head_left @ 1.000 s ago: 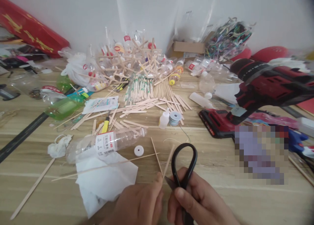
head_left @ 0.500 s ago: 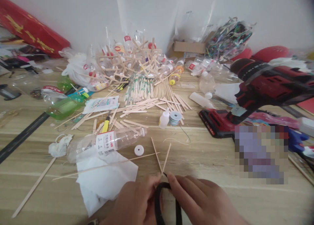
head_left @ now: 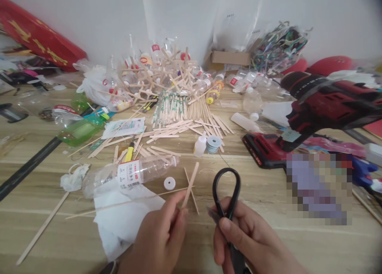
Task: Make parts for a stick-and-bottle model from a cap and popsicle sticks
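Note:
My left hand (head_left: 161,234) pinches a flat wooden craft stick (head_left: 191,183) that points up and away from me. To its right, my right hand (head_left: 252,236) is wrapped round black-handled scissors (head_left: 238,182), one loop standing up above the fingers. A short bit of blade shows on the scissors' left side, apart from the stick. A thin wooden stick (head_left: 193,200) lies on the table just beyond my left fingers, crossing the tip of a long skewer (head_left: 131,202). A white bottle cap (head_left: 169,183) and a clear plastic bottle (head_left: 149,169) lie beyond my left hand.
White paper (head_left: 119,226) lies left of my left hand. A red and black cordless drill (head_left: 325,106) stands at the right. Further back are a glue bottle (head_left: 200,144), a thread spool (head_left: 213,143), piled craft sticks (head_left: 176,126) and several plastic bottles. A yellow-handled tool (head_left: 129,152) lies among sticks.
My hands have moved apart. The scissors have turned in my right hand, a loop now pointing up, away from the stick. My left hand has raised the craft stick and turned its flat side into view.

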### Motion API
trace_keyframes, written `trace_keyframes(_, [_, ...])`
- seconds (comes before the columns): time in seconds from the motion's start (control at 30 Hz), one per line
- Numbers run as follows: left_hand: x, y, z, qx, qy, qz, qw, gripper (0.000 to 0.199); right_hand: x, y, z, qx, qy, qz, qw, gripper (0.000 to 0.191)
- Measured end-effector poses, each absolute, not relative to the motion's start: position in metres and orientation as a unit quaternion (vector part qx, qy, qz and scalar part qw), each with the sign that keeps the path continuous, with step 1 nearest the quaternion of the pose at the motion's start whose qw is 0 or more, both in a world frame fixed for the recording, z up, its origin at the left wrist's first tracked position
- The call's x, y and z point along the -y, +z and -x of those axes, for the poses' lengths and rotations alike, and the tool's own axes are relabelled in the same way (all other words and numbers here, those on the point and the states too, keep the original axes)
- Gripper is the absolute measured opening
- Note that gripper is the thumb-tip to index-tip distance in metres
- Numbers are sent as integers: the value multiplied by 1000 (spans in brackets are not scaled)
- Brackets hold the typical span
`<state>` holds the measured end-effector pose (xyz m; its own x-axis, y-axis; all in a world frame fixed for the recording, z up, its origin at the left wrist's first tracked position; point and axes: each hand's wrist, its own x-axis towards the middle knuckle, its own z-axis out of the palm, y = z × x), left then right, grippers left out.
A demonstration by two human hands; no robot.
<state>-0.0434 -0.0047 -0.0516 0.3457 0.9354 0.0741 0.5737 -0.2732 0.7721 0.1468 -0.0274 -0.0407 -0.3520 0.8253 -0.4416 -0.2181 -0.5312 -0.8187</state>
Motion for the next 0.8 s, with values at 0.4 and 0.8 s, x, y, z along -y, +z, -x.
trace_keyframes(0.4, [16, -45, 36, -489, 253, -613, 567, 35, 36, -37, -143, 446, 618, 558, 328, 43])
trace_keyframes(0.8, [19, -59, 40, -479, 270, -685, 477, 23, 32, -40, -149, 596, 525, 545, 269, 16])
